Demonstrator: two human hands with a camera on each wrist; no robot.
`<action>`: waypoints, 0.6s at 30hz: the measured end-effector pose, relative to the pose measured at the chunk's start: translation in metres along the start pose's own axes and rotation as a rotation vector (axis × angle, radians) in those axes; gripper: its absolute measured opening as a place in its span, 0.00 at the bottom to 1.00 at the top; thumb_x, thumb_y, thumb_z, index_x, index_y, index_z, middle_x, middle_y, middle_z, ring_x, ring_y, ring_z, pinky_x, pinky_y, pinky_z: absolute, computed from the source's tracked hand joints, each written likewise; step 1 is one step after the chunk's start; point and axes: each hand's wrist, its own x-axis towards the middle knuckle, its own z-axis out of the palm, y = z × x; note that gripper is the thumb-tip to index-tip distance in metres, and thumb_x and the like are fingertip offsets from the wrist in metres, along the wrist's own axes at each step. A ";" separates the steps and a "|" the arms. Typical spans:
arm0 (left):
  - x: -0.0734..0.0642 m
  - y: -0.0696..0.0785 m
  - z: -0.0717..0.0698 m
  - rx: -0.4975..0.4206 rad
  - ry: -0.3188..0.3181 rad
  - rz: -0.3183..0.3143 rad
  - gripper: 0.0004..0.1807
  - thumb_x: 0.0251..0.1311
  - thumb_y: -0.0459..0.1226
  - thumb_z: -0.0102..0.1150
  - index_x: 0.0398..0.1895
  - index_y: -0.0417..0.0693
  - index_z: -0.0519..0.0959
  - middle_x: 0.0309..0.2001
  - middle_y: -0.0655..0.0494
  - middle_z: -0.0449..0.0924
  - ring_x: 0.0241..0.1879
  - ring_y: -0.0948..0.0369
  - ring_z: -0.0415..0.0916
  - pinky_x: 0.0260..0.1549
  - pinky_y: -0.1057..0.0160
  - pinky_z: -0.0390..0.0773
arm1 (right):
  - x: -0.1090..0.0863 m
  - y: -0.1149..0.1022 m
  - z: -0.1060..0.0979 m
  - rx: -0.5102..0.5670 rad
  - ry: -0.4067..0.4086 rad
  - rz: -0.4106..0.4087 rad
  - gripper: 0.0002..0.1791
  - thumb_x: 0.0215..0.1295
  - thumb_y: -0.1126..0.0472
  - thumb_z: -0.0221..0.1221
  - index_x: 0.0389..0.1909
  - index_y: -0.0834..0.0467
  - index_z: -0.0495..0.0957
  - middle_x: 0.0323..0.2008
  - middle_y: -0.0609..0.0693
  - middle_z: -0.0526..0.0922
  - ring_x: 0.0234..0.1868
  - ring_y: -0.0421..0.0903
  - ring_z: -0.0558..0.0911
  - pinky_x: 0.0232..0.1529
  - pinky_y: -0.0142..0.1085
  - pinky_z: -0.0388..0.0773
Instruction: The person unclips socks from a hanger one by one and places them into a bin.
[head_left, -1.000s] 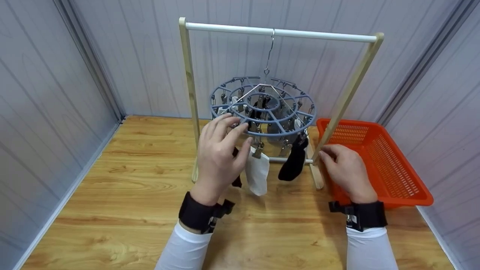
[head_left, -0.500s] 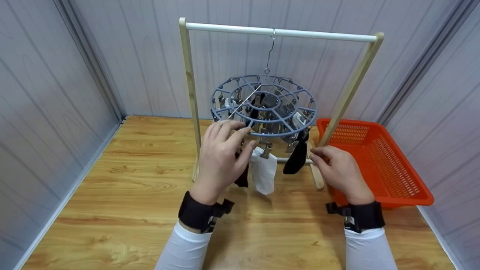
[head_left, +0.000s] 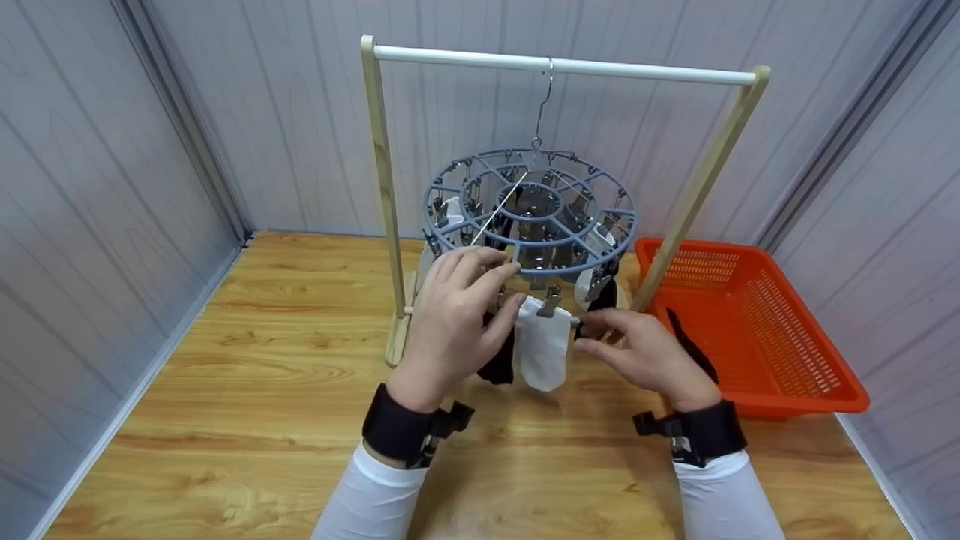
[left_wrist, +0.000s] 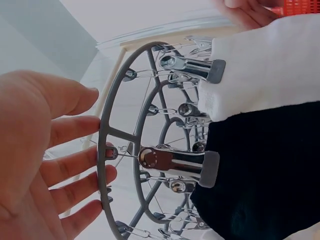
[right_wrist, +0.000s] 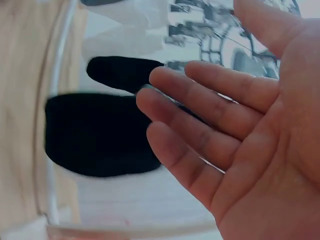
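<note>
A round grey clip hanger [head_left: 480,241] carries several socks on metal clips. My left hand [head_left: 457,322] touches its near rim; in the left wrist view the fingers [left_wrist: 75,165] lie against the ring, thumb apart from it. A white sock [head_left: 543,352] hangs in front, with a black sock [head_left: 496,364] beside it, partly behind my left hand. My right hand [head_left: 637,349] is just right of the white sock. In the right wrist view its fingers are nearly straight, overlapping a large black sock [right_wrist: 100,135]; whether they touch it I cannot tell. A smaller black sock [right_wrist: 120,72] hangs beside that.
The hanger hooks onto the white rail [head_left: 637,69] of a wooden stand [head_left: 697,187]. To the right, an orange basket [head_left: 795,300] has a dark, sock-like strip [head_left: 691,346] at its near left side. Walls enclose the wooden surface [head_left: 285,360].
The hanger has turned, carrying the front white sock to the right. My left hand moved slightly right with the rim. My right hand moved left from the basket side toward the hanging socks.
</note>
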 end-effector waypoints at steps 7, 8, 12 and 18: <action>0.001 0.003 0.000 0.019 -0.005 0.026 0.16 0.73 0.41 0.72 0.59 0.44 0.89 0.62 0.48 0.85 0.65 0.48 0.79 0.73 0.48 0.73 | 0.009 -0.002 0.021 0.137 -0.060 -0.025 0.27 0.72 0.46 0.76 0.64 0.55 0.86 0.52 0.47 0.91 0.50 0.47 0.90 0.54 0.48 0.90; 0.001 0.004 0.000 0.018 -0.003 0.030 0.16 0.73 0.40 0.73 0.59 0.44 0.89 0.62 0.48 0.85 0.65 0.48 0.79 0.73 0.48 0.73 | 0.009 -0.002 0.024 0.151 -0.059 -0.017 0.27 0.71 0.46 0.76 0.65 0.56 0.86 0.52 0.48 0.92 0.51 0.48 0.90 0.53 0.48 0.90; 0.000 0.005 0.001 0.006 0.004 0.038 0.16 0.72 0.39 0.73 0.59 0.44 0.89 0.62 0.47 0.85 0.65 0.47 0.79 0.73 0.47 0.73 | 0.011 -0.005 0.037 0.191 -0.023 0.039 0.29 0.70 0.49 0.78 0.66 0.58 0.83 0.52 0.53 0.92 0.48 0.52 0.91 0.49 0.48 0.91; 0.001 0.005 0.000 0.001 0.007 0.038 0.15 0.74 0.40 0.70 0.59 0.45 0.90 0.63 0.47 0.85 0.66 0.48 0.79 0.73 0.48 0.73 | 0.015 -0.006 0.049 0.224 0.032 0.106 0.26 0.70 0.52 0.77 0.64 0.58 0.84 0.51 0.53 0.92 0.48 0.50 0.91 0.49 0.46 0.89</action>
